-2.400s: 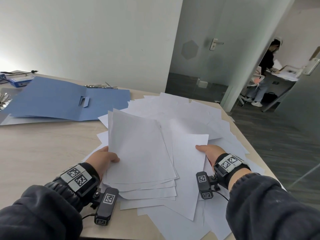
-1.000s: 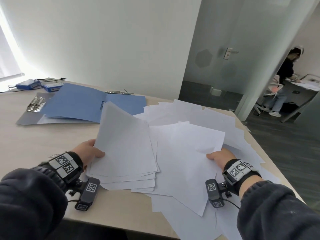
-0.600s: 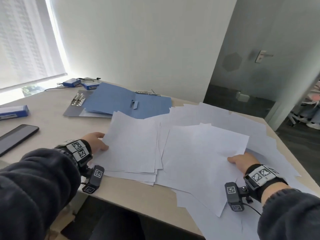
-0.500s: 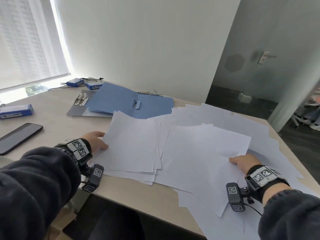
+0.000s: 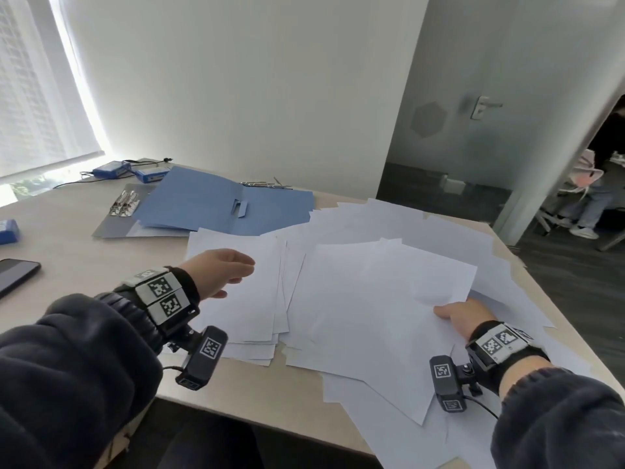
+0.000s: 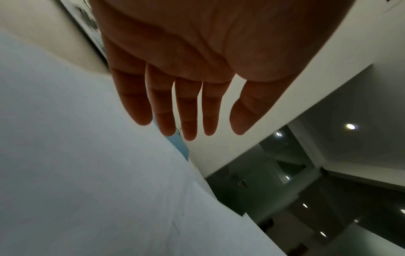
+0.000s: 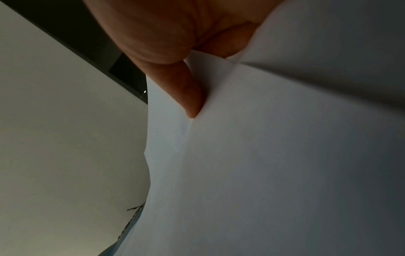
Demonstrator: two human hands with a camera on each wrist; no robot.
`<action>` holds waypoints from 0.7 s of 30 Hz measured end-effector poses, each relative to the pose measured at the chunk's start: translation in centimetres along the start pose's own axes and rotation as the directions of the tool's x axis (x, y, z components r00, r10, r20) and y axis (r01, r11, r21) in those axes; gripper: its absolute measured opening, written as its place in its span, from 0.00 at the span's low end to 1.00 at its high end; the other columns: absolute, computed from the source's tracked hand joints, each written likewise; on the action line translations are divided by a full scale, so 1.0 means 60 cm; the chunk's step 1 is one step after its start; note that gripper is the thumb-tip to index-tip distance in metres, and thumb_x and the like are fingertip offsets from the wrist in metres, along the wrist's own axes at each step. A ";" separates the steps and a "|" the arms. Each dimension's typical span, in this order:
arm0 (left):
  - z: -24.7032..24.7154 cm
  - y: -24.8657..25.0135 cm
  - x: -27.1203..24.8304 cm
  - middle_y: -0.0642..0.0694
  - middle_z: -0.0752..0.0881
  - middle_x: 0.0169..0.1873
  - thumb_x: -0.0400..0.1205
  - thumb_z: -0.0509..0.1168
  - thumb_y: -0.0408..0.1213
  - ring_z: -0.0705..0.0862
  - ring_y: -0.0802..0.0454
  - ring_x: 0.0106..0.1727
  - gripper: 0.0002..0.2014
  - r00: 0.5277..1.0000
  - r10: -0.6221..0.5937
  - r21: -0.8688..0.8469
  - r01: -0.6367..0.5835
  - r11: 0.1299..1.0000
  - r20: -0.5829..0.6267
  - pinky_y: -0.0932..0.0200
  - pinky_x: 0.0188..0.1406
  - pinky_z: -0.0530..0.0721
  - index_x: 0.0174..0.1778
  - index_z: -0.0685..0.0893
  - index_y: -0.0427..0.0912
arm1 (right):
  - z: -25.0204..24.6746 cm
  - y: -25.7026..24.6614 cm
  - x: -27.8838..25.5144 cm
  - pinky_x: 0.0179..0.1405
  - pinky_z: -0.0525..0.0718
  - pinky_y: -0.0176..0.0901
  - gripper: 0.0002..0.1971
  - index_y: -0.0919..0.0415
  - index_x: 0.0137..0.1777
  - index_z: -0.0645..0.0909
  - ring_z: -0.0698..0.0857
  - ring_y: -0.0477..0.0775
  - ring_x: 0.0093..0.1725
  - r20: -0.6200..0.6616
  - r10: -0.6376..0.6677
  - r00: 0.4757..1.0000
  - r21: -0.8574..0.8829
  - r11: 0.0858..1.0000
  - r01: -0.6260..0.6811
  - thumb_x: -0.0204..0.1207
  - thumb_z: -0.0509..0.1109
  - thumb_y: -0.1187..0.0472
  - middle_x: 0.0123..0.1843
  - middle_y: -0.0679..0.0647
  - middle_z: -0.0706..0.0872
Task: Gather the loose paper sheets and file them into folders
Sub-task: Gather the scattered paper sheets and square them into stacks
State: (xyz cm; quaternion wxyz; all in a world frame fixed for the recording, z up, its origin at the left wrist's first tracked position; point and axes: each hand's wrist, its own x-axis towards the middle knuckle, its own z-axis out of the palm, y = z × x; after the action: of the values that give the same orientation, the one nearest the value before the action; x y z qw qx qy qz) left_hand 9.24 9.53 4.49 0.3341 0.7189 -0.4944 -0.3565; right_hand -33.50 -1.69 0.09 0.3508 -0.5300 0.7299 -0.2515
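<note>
My left hand (image 5: 218, 272) has let go of the small stack of sheets (image 5: 243, 299) it was gripping half a second ago; it now hovers over that stack with fingers straight and spread, holding nothing. The stack lies flat on the near left of the spread, so I judge one batch is gathered and the hand is freed, perhaps to reach for the blue folder (image 5: 216, 204) lying open at the far left.

My right hand (image 5: 463, 314) has not shifted: it pinches the near right edge of a large sheet (image 5: 378, 299), thumb on top in the wrist view, though I cannot tell how many sheets are in that pinch. Many loose paper sheets (image 5: 422, 228) are still fanned across the right side, so filing has hardly begun.

The table (image 5: 67, 252) is pale wood. At its far left lie metal clips (image 5: 125, 203) and small blue boxes (image 5: 111, 169); a dark phone (image 5: 15, 274) sits at the left edge. Beyond is a white wall, a bright window left and a glass door right.
</note>
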 end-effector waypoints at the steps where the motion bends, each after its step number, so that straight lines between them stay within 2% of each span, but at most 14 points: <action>1: 0.027 0.011 0.003 0.52 0.88 0.55 0.83 0.68 0.44 0.85 0.54 0.59 0.10 0.999 0.013 -0.004 -0.013 1.000 0.037 0.48 0.58 0.86 0.60 0.86 0.52 | -0.009 0.010 0.001 0.69 0.79 0.54 0.16 0.76 0.62 0.84 0.85 0.68 0.64 -0.022 0.001 1.000 0.045 0.999 0.000 0.81 0.74 0.64 0.63 0.68 0.87; 3: 0.077 0.029 0.012 0.51 0.87 0.57 0.84 0.67 0.44 0.85 0.54 0.60 0.12 0.995 0.013 -0.009 -0.012 1.000 0.103 0.49 0.59 0.86 0.63 0.85 0.51 | -0.029 0.027 -0.004 0.66 0.81 0.54 0.14 0.75 0.60 0.85 0.87 0.67 0.60 -0.047 0.013 0.999 0.117 0.993 -0.007 0.79 0.76 0.66 0.58 0.65 0.89; 6: 0.140 0.044 0.033 0.47 0.85 0.60 0.83 0.68 0.43 0.83 0.50 0.63 0.17 0.985 -0.029 -0.046 0.037 0.998 0.170 0.47 0.61 0.86 0.68 0.81 0.50 | -0.061 0.070 0.006 0.68 0.82 0.63 0.13 0.70 0.55 0.87 0.89 0.67 0.55 -0.067 0.050 0.996 0.210 0.977 -0.035 0.74 0.80 0.63 0.54 0.63 0.92; 8: 0.171 0.054 0.046 0.44 0.84 0.62 0.83 0.69 0.41 0.82 0.47 0.65 0.20 0.979 -0.061 -0.086 0.079 0.993 0.194 0.44 0.62 0.85 0.71 0.79 0.48 | -0.078 0.101 0.018 0.69 0.82 0.66 0.14 0.66 0.53 0.88 0.90 0.67 0.55 -0.054 0.068 0.996 0.303 0.952 -0.049 0.70 0.82 0.62 0.52 0.61 0.93; 10: 0.195 0.063 0.058 0.42 0.84 0.63 0.83 0.70 0.39 0.82 0.44 0.65 0.21 0.973 -0.092 -0.168 0.129 0.977 0.212 0.43 0.61 0.85 0.73 0.78 0.45 | -0.087 0.109 0.002 0.69 0.81 0.67 0.14 0.66 0.54 0.88 0.90 0.69 0.56 -0.019 0.080 0.997 0.400 0.914 -0.066 0.69 0.81 0.65 0.52 0.62 0.93; 13: 0.218 0.073 0.070 0.40 0.84 0.61 0.83 0.70 0.35 0.84 0.42 0.59 0.21 0.961 -0.119 -0.303 0.194 0.933 0.249 0.45 0.51 0.84 0.73 0.78 0.41 | -0.094 0.112 -0.021 0.65 0.84 0.68 0.08 0.68 0.55 0.87 0.90 0.72 0.54 0.036 0.108 0.994 0.523 0.845 -0.111 0.76 0.74 0.71 0.52 0.65 0.93; 17: 0.240 0.081 0.074 0.40 0.87 0.56 0.82 0.70 0.32 0.88 0.43 0.47 0.17 0.947 -0.136 -0.356 0.238 0.904 0.290 0.48 0.49 0.82 0.67 0.80 0.42 | -0.098 0.125 -0.022 0.64 0.84 0.69 0.10 0.69 0.58 0.86 0.91 0.72 0.53 0.066 0.110 0.992 0.578 0.806 -0.128 0.77 0.72 0.72 0.53 0.66 0.92; 19: 0.247 0.084 0.071 0.43 0.89 0.48 0.82 0.70 0.33 0.89 0.45 0.40 0.14 0.942 -0.132 -0.359 0.244 0.901 0.308 0.53 0.42 0.81 0.63 0.81 0.44 | -0.098 0.132 -0.020 0.58 0.87 0.60 0.10 0.69 0.57 0.86 0.93 0.65 0.46 0.070 0.098 0.993 0.582 0.804 -0.120 0.78 0.70 0.75 0.48 0.62 0.94; 21: 0.251 0.088 0.066 0.46 0.90 0.38 0.83 0.70 0.35 0.87 0.48 0.31 0.08 0.936 -0.131 -0.349 0.248 0.904 0.326 0.58 0.34 0.77 0.56 0.83 0.44 | -0.096 0.132 -0.023 0.46 0.87 0.51 0.09 0.67 0.55 0.86 0.93 0.59 0.38 0.076 0.075 0.994 0.582 0.807 -0.105 0.78 0.70 0.75 0.43 0.58 0.94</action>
State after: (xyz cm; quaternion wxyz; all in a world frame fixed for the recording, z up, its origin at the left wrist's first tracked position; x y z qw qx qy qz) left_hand -4.92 2.34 0.30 0.3545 0.6232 -0.3858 -0.5806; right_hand -42.43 2.09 -1.82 0.5261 -0.3675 0.6325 -0.4336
